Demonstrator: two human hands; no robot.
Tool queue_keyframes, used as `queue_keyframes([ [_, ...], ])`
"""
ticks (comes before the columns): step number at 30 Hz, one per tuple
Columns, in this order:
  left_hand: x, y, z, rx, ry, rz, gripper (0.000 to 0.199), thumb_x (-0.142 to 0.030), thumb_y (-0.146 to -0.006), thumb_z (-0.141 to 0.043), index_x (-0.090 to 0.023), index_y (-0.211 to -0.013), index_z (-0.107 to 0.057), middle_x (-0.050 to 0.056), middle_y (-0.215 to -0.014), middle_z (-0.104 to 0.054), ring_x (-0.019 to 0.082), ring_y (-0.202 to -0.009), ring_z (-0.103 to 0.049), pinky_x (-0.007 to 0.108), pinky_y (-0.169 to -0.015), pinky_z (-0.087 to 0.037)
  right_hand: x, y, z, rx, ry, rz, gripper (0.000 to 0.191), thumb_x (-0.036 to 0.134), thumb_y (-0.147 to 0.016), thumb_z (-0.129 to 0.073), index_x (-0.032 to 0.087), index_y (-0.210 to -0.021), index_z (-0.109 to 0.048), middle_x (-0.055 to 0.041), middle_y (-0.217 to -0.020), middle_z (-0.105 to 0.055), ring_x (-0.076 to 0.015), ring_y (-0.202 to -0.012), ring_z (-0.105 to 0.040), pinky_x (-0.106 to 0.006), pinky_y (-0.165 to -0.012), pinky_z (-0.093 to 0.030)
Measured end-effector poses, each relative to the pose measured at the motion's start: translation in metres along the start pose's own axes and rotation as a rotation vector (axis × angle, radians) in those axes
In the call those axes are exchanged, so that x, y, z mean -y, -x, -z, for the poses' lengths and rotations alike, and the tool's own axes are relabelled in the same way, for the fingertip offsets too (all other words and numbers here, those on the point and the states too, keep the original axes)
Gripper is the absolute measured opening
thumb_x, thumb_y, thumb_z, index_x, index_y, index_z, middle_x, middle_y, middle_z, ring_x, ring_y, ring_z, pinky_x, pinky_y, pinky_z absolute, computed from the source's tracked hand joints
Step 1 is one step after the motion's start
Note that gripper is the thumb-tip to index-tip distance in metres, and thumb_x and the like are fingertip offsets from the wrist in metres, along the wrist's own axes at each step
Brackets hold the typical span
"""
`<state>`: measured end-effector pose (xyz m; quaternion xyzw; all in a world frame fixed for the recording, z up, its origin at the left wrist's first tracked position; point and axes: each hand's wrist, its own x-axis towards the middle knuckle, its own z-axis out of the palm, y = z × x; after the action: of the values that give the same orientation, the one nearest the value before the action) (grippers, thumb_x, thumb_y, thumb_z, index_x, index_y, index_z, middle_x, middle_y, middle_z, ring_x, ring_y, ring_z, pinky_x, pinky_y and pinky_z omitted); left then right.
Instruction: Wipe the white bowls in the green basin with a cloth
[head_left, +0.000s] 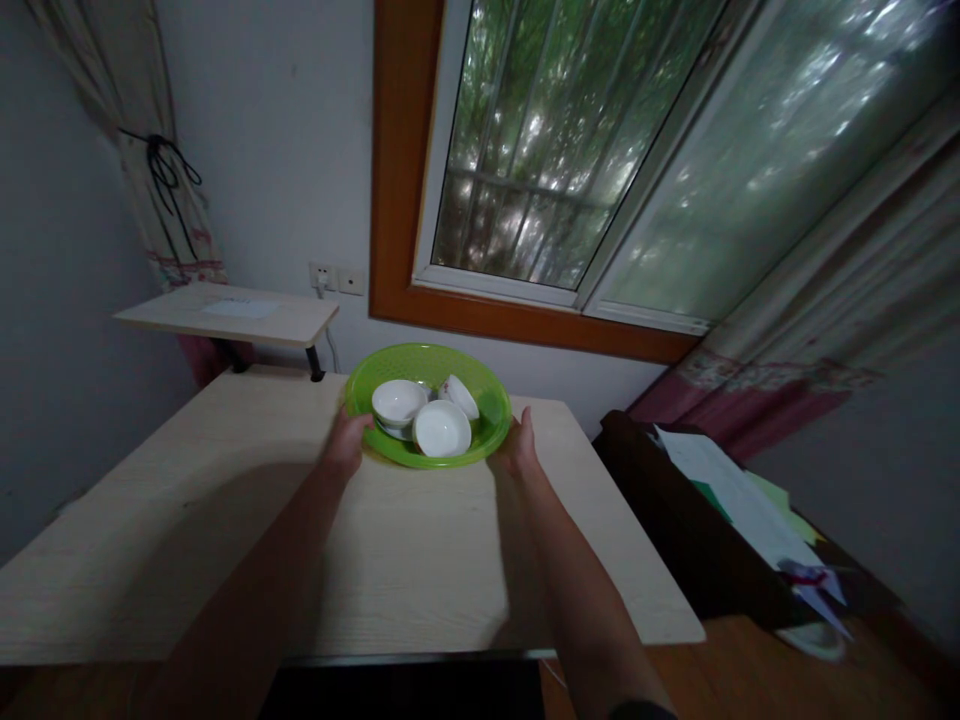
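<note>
A green plastic basket [487, 395] is at the far side of the light wooden table, with several white bowls inside. One bowl [399, 400] sits upright at the left, another bowl [442, 430] faces me at the front, and a third bowl [459, 397] lies tilted behind it. Something pale and flat shows partly under the left bowl. My left hand [346, 438] grips the basket's left rim, thumb over the edge. At the right side, my right hand [520, 442] holds the basket with its thumb raised and its fingers hidden beneath the rim.
The wooden table [420, 560] spreads out before me. A small raised shelf [292, 325] with a paper on it stands at the back left. Behind are a wall socket [336, 278] and a window. Right of the table, papers [727, 500] lie on a dark brown piece of furniture.
</note>
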<state>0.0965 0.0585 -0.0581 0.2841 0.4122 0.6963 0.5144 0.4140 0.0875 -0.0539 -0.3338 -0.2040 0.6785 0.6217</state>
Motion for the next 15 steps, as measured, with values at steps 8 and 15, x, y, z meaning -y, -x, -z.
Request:
queue_keyframes([
  [8, 0.015, 0.013, -0.012, -0.126, 0.026, -0.109, 0.062, -0.018, -0.06, -0.074, -0.021, -0.121, -0.071, 0.011, -0.124, -0.081, 0.035, -0.125, -0.074, 0.054, -0.112, -0.063, -0.032, 0.023, 0.003, -0.02, -0.046, 0.16, 0.066, 0.067, -0.117, -0.027, 0.026, -0.123, -0.078, -0.0069, -0.12, -0.086, -0.0263, -0.12, -0.08, -0.051, -0.116, -0.059],
  [15, 0.036, 0.047, -0.031, -0.199, -0.014, -0.141, 0.077, -0.015, -0.068, -0.075, -0.025, -0.143, -0.06, 0.008, -0.133, -0.078, 0.032, -0.137, -0.069, 0.049, -0.119, -0.056, -0.064, 0.056, 0.005, -0.115, -0.099, 0.241, 0.047, 0.059, -0.117, -0.04, 0.031, -0.11, -0.077, -0.0015, -0.121, -0.084, -0.0194, -0.127, -0.075, -0.04, -0.116, -0.06],
])
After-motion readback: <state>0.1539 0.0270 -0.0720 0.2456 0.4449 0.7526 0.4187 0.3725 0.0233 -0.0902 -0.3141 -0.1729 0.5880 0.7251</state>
